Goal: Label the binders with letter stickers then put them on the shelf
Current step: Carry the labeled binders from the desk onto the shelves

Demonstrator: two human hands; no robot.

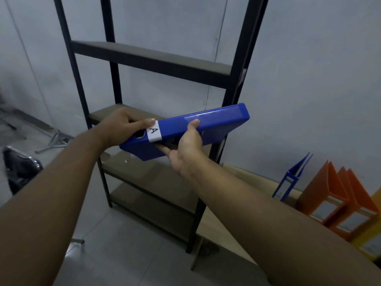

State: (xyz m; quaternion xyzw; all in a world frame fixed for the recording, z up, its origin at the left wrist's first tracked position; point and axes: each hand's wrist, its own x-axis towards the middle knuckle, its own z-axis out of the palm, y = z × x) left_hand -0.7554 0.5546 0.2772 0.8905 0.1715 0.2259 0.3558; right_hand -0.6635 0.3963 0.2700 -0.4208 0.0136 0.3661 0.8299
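Observation:
I hold a blue binder (216, 124) lying on its side in the air, spine towards me, in front of the dark metal shelf (152, 58). A white sticker with the letter A (154, 131) sits on the spine near its left end. My left hand (121, 126) grips the binder's left end, fingers curled over the top edge. My right hand (187, 147) grips it from below near the middle, thumb on the spine. The binder hangs level with the second board of the shelf (107, 113).
A wooden table (247, 178) stands right of the shelf. On it an open blue binder (290, 178) stands upright, with orange binders (334, 195) and a yellow one (371, 238) beside it. A black bag (18, 170) and metal legs (53, 141) lie on the floor at left.

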